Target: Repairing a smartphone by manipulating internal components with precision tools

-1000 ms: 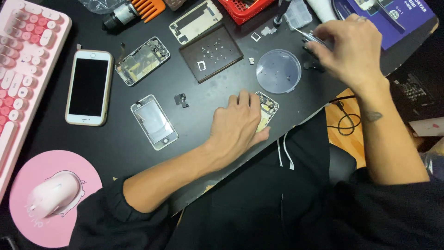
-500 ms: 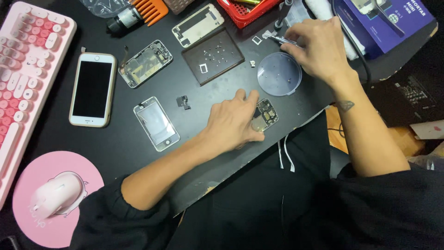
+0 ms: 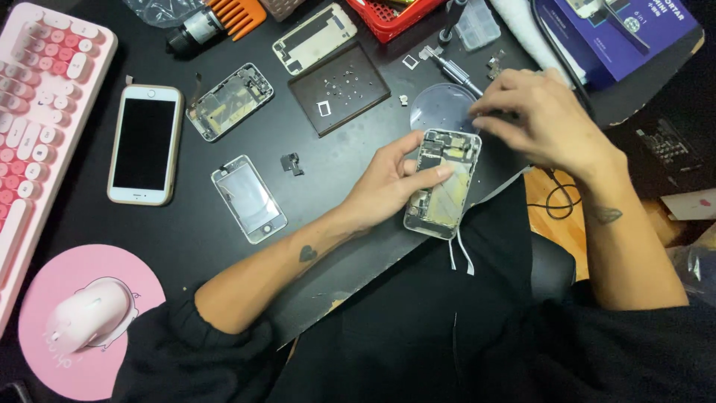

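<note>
So the opened phone chassis point(image 3: 443, 183) is out in plain view now, lying at the near edge of the black surface point(image 3: 186, 231). A second ago the left hand point(image 3: 388, 179) was flat over it and you could barely see a corner. That hand has slid off to the left side and is pinching the frame, thumb near the top edge and fingers laid across the middle, so it's closed on the chassis and steadying it.

The right hand point(image 3: 541, 119) has come back from the far side, where it was up by the small parts half a second ago. It now hovers just past the top right corner of the chassis, fingers curled together like they're pinching something tiny, but I can't tell what, if anything, is in there. To me that reads as the board being exposed and held ready for fiddly work at its top end.

Rest of the bench: clear round dish point(image 3: 440, 108) just beyond the chassis, brown mat point(image 3: 339, 88) with loose screws, a second gutted frame point(image 3: 228, 101), a loose screen panel point(image 3: 247, 198), a white phone point(image 3: 145, 143), and a pink keyboard point(image 3: 37, 97) far left.
</note>
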